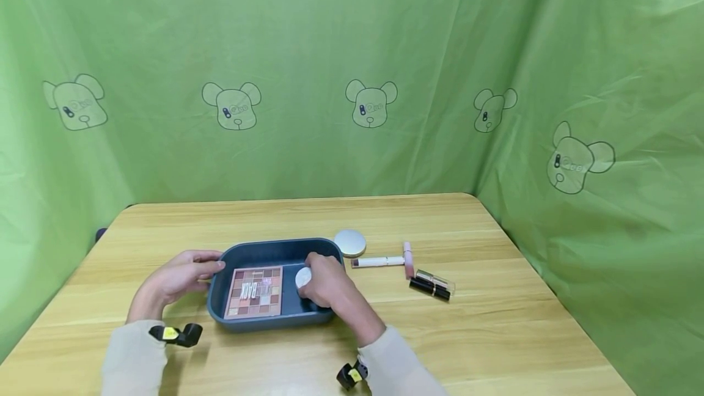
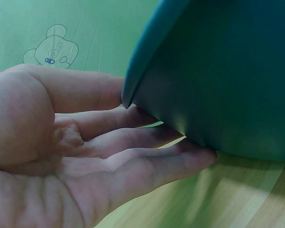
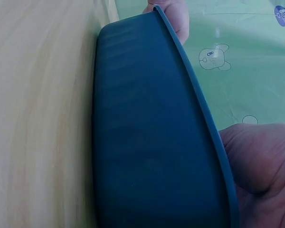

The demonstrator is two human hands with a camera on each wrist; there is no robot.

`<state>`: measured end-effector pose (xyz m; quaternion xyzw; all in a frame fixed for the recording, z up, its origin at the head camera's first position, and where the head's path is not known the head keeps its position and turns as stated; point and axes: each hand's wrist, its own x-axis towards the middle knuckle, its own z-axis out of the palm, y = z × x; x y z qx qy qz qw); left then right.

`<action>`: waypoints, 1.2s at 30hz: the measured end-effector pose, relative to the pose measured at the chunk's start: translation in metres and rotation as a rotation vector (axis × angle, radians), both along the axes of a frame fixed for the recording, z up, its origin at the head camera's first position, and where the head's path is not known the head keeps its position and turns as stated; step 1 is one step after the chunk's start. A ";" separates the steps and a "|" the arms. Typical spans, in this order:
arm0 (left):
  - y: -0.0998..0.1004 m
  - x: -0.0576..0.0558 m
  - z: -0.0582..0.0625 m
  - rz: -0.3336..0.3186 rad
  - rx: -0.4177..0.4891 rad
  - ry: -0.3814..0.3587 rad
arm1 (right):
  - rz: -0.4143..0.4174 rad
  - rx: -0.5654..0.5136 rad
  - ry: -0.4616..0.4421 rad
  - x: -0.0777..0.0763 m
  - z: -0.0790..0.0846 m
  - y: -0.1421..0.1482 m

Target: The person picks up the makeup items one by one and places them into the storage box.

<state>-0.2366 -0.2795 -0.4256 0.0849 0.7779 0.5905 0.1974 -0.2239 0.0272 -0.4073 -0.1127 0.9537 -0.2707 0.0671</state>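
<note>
My left hand [image 1: 181,277] is at the left end of a dark blue tray [image 1: 269,322]. In the left wrist view, its thumb meets the tray's rim [image 2: 145,52] and the other fingers [image 2: 152,166] reach along the outer wall and underside. Inside the tray, an eyeshadow palette [image 1: 254,292] lies flat on the left. My right hand [image 1: 327,280] reaches down into the right half, with thumb and fingers holding a small round white item [image 1: 303,277], partly hidden by the hand. From the right wrist, the tray's outer wall [image 3: 152,123] covers what that hand holds.
Just behind the tray's right corner lies a round silver compact [image 1: 350,242]. Farther right are a white lipstick-like tube [image 1: 378,261], a pink tube [image 1: 408,260], and a black tube [image 1: 429,289] beside a clear gold-capped one [image 1: 436,280]. Green curtains stand behind the wooden table [image 1: 495,335].
</note>
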 end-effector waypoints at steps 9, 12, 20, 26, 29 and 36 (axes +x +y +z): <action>0.001 0.000 0.001 -0.003 -0.006 -0.001 | 0.018 0.020 -0.028 0.001 -0.001 -0.001; 0.001 0.001 0.003 -0.006 -0.002 -0.006 | 0.031 0.031 -0.016 0.001 -0.002 -0.001; 0.001 0.002 0.003 -0.001 -0.004 -0.005 | 0.036 0.041 -0.026 0.003 0.000 -0.001; 0.001 0.002 0.002 0.009 -0.009 -0.004 | 0.032 0.044 -0.033 0.004 -0.001 -0.002; 0.001 0.002 0.002 0.008 -0.008 -0.002 | 0.034 0.042 -0.023 0.004 -0.001 -0.002; 0.001 0.002 0.003 0.008 -0.011 -0.004 | 0.043 0.032 0.021 0.003 -0.003 -0.002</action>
